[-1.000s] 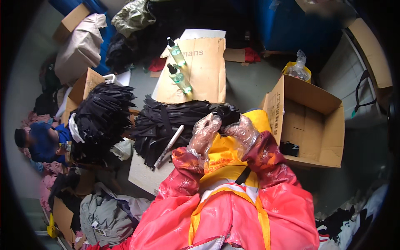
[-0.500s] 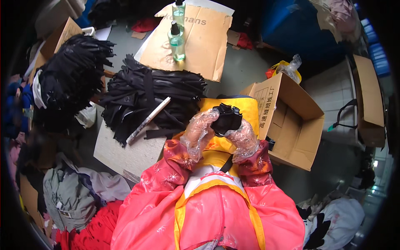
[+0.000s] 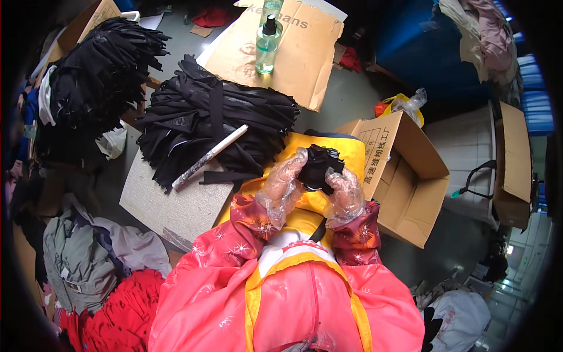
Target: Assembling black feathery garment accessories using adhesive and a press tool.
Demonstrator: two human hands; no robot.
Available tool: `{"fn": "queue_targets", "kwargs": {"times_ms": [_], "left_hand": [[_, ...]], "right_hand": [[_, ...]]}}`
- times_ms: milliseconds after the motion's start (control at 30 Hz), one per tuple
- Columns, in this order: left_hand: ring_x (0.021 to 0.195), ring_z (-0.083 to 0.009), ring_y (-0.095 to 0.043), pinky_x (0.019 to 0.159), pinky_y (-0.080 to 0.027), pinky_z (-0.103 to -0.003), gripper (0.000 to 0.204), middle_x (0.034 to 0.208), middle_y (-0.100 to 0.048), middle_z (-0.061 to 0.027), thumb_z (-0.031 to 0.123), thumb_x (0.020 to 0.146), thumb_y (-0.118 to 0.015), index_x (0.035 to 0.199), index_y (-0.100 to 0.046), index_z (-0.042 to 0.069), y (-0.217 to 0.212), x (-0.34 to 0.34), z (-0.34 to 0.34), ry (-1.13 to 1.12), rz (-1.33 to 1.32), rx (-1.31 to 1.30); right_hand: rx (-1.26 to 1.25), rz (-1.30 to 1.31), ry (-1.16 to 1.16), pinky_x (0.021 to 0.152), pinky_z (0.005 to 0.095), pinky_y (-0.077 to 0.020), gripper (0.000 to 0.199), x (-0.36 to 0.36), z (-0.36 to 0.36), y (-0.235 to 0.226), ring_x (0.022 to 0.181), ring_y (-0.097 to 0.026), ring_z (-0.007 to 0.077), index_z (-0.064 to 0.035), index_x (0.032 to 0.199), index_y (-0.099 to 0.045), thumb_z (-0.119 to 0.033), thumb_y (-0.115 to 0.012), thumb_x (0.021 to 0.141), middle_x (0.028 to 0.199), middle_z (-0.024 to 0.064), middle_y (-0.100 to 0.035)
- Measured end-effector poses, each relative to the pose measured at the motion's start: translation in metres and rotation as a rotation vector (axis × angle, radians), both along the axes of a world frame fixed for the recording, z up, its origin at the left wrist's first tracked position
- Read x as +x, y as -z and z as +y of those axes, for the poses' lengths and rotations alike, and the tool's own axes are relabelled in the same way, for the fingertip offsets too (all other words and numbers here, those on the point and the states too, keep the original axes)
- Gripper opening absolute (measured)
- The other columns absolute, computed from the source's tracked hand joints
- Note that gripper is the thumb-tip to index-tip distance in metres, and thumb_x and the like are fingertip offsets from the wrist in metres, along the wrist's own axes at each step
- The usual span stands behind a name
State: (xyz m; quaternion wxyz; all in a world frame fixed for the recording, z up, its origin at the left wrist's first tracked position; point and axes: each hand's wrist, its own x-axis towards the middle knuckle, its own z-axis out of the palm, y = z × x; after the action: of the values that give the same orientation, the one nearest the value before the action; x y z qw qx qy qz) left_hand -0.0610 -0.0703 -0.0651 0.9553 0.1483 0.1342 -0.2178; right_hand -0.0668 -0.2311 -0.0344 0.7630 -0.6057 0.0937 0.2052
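Over the yellow cloth (image 3: pixel 352 151) on my lap, both hands hold a small bundle of folded black fabric strips (image 3: pixel 319 167). My left hand (image 3: pixel 282 180), in a clear plastic glove, grips the bundle's left side. On its right side, my right hand (image 3: pixel 346 192), gloved the same way, has its fingers closed on the lower edge. Beside my left hand a big pile of black fabric strips (image 3: pixel 176 111) lies on a pale board (image 3: pixel 170 202). A white stick with a dark, speckled lower part (image 3: pixel 211 157) rests across the pile.
An open cardboard box (image 3: pixel 425 220) stands right of my hands. Ahead, a spray bottle of green liquid (image 3: pixel 267 50) stands on flat cardboard (image 3: pixel 316 64). Another black strip bundle (image 3: pixel 94 82) is at far left. Grey garments (image 3: pixel 76 264) and red cloth (image 3: pixel 123 311) lie lower left.
My view has shifted slightly. The bundle stays between both hands, turned a little, and my right fingers have moved up onto its front right edge.
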Motion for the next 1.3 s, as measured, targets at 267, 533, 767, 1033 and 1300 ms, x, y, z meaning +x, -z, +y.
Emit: {"fn": "queue_targets", "kwargs": {"times_ms": [267,533,767,1033,1300], "left_hand": [[0.103,-0.0187,-0.061,0.092,-0.048,-0.031,0.034,0.115,-0.063,-0.0089,0.017,0.093,-0.057,0.122,-0.056,-0.001,0.008,-0.003,0.008,0.112,-0.034,0.163],[0.110,-0.0218,-0.059,0.094,-0.047,-0.032,0.042,0.117,-0.062,-0.0133,0.004,0.087,-0.063,0.126,-0.053,-0.003,-0.011,-0.009,-0.010,-0.216,-0.295,0.719],[0.097,-0.0250,-0.064,0.084,-0.050,-0.035,0.025,0.103,-0.065,-0.0141,0.007,0.075,-0.074,0.095,-0.061,-0.001,-0.032,-0.017,-0.001,-0.225,-0.530,1.086],[0.103,-0.0350,-0.062,0.089,-0.047,-0.039,0.027,0.111,-0.063,-0.0216,0.002,0.067,-0.072,0.093,-0.065,0.000,-0.022,-0.014,-0.014,-0.352,-0.822,1.387],[0.104,-0.0190,-0.059,0.079,-0.048,-0.025,0.017,0.122,-0.058,-0.0121,-0.008,0.079,-0.061,0.094,-0.065,-0.002,-0.006,-0.018,-0.014,-0.213,-0.566,1.085]], "right_hand": [[0.266,0.072,0.056,0.092,0.0369,-0.0489,0.041,-0.001,-0.006,0.004,0.104,-0.062,0.0210,-0.0021,0.124,-0.055,-0.021,-0.057,0.088,0.116,0.0087,-0.063],[0.282,-0.062,-0.015,0.092,0.0324,-0.0481,0.055,-0.002,-0.015,0.023,0.101,-0.061,0.0195,0.0002,0.130,-0.049,-0.028,-0.065,0.085,0.118,0.0102,-0.060],[0.374,-0.069,0.046,0.094,0.0352,-0.0477,0.054,-0.004,-0.008,0.025,0.108,-0.059,0.0223,-0.0006,0.130,-0.049,-0.028,-0.064,0.086,0.121,0.0101,-0.058],[0.449,-0.027,0.151,0.096,0.0338,-0.0455,0.049,-0.010,-0.004,0.018,0.108,-0.057,0.0204,-0.0014,0.131,-0.048,-0.025,-0.059,0.089,0.120,0.0091,-0.058],[0.537,-0.006,0.222,0.091,0.0334,-0.0493,0.047,-0.014,-0.003,0.028,0.103,-0.060,0.0195,-0.0018,0.129,-0.049,-0.023,-0.062,0.089,0.117,0.0087,-0.060]]}}
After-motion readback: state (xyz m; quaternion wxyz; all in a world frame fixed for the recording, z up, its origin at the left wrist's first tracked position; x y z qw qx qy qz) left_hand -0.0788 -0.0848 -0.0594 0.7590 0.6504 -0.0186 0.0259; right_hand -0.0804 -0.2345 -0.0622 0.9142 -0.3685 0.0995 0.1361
